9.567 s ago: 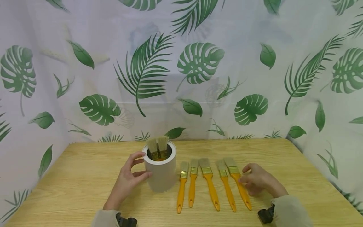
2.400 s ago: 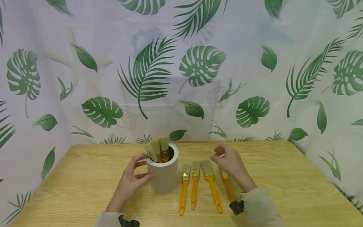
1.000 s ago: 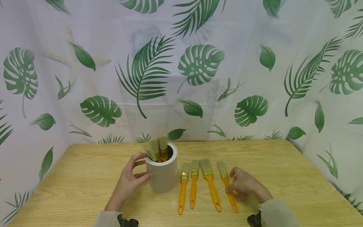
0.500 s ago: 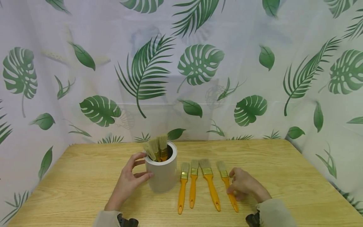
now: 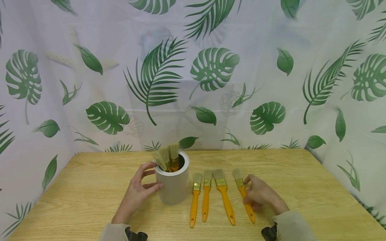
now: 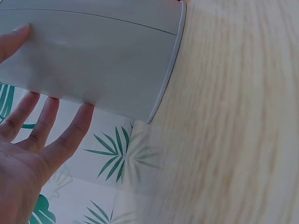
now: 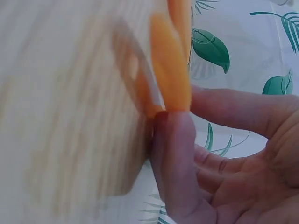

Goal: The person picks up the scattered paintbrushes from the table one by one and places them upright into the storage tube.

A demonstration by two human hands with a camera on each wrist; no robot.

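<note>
My left hand (image 5: 137, 189) holds the side of a white can (image 5: 173, 192), thumb at the front and fingers at the far side. The left wrist view shows the left thumb and fingertips against the can's smooth grey-looking wall (image 6: 93, 60). Upright in the can stand three paintbrushes (image 5: 174, 152), bristles up; their handles are mostly hidden inside. My right hand (image 5: 261, 193) pinches the handle of the rightmost paintbrush (image 5: 249, 211) between thumb and fingers. In the right wrist view the orange handle (image 7: 169, 60) tilts slightly off the tabletop.
Three more paintbrushes with orange handles, left (image 5: 194, 206), middle (image 5: 206, 201) and wide (image 5: 225, 202), lie side by side between the can and my right hand. A leaf-patterned curtain (image 5: 169, 130) hangs behind the wooden table (image 5: 99, 177).
Earlier, another paintbrush lay at the far right and only two stood in the can. The right hand has come back from above the brushes, and its paintbrush has shifted slightly. The left hand stays.
</note>
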